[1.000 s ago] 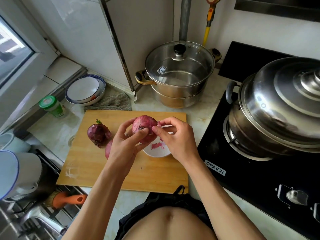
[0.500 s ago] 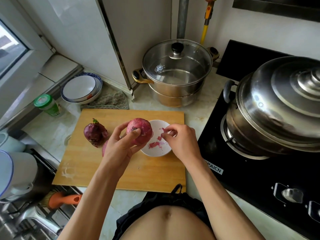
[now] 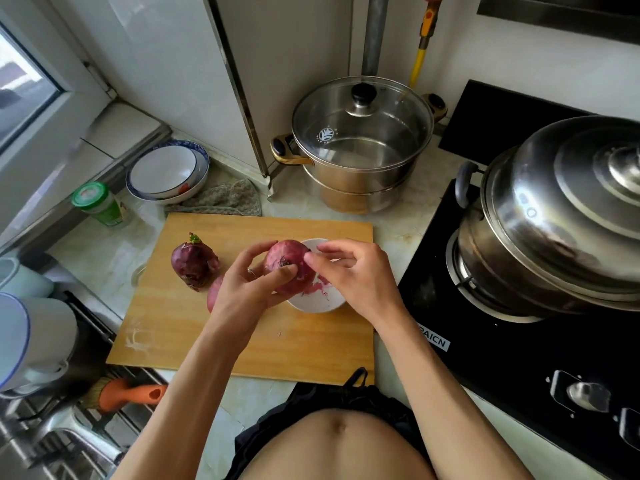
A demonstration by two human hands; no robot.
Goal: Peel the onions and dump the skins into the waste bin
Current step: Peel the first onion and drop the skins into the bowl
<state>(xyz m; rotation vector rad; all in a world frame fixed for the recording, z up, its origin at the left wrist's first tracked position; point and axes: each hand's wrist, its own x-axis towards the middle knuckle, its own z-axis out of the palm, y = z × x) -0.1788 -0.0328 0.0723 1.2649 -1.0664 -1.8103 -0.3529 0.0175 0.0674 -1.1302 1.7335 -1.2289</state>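
My left hand [image 3: 247, 289] grips the onion [image 3: 287, 263] above the white bowl [image 3: 313, 304] on the cutting board [image 3: 242, 341], fingers curled around it. My right hand [image 3: 356, 271] pinches at its skin with thumb and fingertips.

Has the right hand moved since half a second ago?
Yes. The right hand was over the white bowl; it has come back left to the held onion.

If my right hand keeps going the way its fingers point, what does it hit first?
Most likely the onion held by your left hand: the right hand points leftward, fingertips at its skin.
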